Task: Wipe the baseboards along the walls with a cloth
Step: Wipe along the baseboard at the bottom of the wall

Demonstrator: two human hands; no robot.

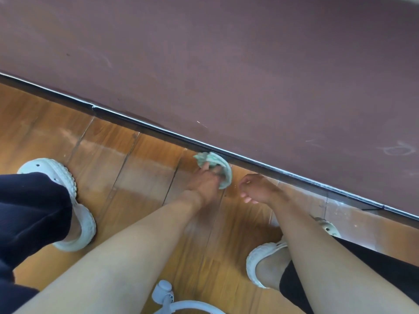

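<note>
Two hands: both reach down from the bottom of the view toward the foot of the wall.
Left hand (205,182): its grip is pressed together on the cloth, fingers bunched into the fabric.
Cloth (215,165): pale green, crumpled, on the floor and up against the lower edge of the baseboard.
Right hand (254,189): bare, just beside the cloth and apart from it; fingers loosely curled, pinching nothing, close to the baseboard.
Baseboard (145,125): a dark strip with a bright top edge, running diagonally from upper left to lower right; a small joint shows on it at upper left.
Wall (249,64): dull purple-brown, with faint scuffs.
Floor (127,159): glossy wood planks, seams running toward the baseboard.
Left shoe (74,205): white clog, well apart from the baseboard.
Right shoe (260,254): white clog, near the baseboard, partly hidden by the right forearm.
Open room: bare floor lies along the baseboard to the upper left of the cloth; to the lower right the right hand and right shoe crowd the edge.
White object (167,298): at the bottom edge, between the forearms; what it is I cannot tell.
</note>
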